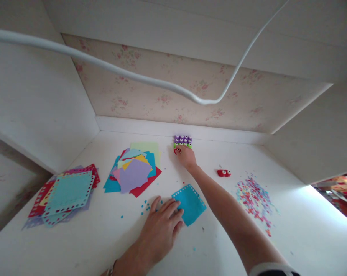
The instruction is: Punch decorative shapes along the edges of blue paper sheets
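1. nearest, the left hand (161, 230) lay palm down on the white tabletop (84, 249), fingers extended and slightly spread, with a band (111, 269) at its wrist; a dark sleeve with a pale edge (272, 268) showed on the right arm.
2. the turquoise paper square (192, 207) sat under the left fingertips at its left corner, and rows of punched holes ran along its two far edges.
3. turquoise paper dots (145, 206) were scattered just beside that hand.
4. to the left lay a stack of hole-edged sheets (68, 191), light blue on top; to the right spread a heap of multicoloured paper confetti (255, 199).
5. a little farther off, a loose pile of coloured paper (135, 176) had a lavender piece uppermost, and two red googly-eyed pieces (224, 173) stood side by side near the confetti.
6. the right hand (185, 155) reached to the far side, fingers curled at a red googly-eyed piece (178, 150) (whether they pinched it, i could not tell).
7. just beyond stood a green row (176, 145) and two purple rows (183, 138) of similar pieces, close together.
8. farthest back was the floral wallpaper (161, 92).
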`<state>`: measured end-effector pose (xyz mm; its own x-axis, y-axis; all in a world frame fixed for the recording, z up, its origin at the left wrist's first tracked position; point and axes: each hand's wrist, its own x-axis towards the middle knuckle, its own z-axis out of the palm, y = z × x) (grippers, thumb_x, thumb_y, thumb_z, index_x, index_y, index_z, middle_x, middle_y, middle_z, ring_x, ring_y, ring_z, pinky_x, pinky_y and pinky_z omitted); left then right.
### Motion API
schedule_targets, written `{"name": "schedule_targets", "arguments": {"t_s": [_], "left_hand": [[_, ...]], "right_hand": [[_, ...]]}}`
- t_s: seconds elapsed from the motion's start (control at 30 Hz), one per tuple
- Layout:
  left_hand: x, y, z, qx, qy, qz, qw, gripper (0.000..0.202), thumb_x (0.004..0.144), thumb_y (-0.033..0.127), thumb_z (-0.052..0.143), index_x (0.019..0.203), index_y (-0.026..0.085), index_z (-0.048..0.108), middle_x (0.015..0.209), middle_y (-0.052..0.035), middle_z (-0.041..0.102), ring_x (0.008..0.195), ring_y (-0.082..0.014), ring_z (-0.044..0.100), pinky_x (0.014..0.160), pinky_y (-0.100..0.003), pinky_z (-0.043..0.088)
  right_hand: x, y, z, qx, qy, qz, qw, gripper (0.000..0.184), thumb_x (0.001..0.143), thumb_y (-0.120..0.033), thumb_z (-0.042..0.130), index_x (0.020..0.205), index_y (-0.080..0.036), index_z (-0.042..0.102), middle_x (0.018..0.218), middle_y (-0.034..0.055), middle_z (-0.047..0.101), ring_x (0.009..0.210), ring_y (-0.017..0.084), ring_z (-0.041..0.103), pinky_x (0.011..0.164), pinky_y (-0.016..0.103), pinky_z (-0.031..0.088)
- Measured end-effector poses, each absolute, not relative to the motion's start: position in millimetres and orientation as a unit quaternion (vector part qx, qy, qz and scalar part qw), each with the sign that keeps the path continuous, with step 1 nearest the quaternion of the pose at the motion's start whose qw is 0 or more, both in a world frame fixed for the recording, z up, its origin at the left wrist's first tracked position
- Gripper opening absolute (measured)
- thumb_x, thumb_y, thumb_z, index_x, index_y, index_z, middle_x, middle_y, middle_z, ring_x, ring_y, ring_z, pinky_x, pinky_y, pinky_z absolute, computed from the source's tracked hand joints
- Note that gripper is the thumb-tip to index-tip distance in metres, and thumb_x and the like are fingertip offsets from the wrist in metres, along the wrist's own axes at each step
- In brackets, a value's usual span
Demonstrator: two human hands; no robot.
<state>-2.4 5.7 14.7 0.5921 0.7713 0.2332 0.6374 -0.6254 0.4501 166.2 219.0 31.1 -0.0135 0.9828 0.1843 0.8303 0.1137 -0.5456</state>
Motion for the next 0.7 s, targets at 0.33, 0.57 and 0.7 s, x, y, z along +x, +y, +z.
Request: {"name": "schedule_targets", "arguments": {"t_s": [0.33,0.57,0.7], "left_hand": [[-19,22,12,0.781,0.483,0.374,0.13,0.044,0.094,0.032,0.063,0.134,0.019,0.051,0.125,-0.0123,0.062,0.117,-0.0292,0.059,0.097,-0.046,0.052],[-13,21,4,0.812,0.459,0.317,0.169,0.027,0.093,0.02,0.062,0.12,0.024,0.061,0.11,-0.0067,0.065,0.1,-0.0241,0.064,0.088,-0.041,0.055],[-13,21,9,0.819,0.466,0.282,0.182,0.022,0.09,0.018,0.066,0.111,0.023,0.065,0.105,-0.0052,0.065,0.096,-0.023,0.064,0.086,-0.039,0.055]], "right_hand": [[184,83,40,-0.479,-0.719,0.39,0.318,0.033,0.083,-0.021,0.068,0.116,-0.026,0.063,0.118,0.0028,0.07,0.095,0.018,0.073,0.08,0.028,0.06],[182,39,32,-0.443,-0.699,0.467,0.313,0.043,0.082,-0.022,0.069,0.124,-0.027,0.061,0.121,0.0047,0.065,0.098,0.019,0.072,0.087,0.033,0.06],[201,33,36,-0.532,-0.722,0.322,0.304,0.039,0.089,-0.036,0.066,0.127,-0.028,0.06,0.126,0.0072,0.064,0.11,0.025,0.064,0.097,0.044,0.054]]}}
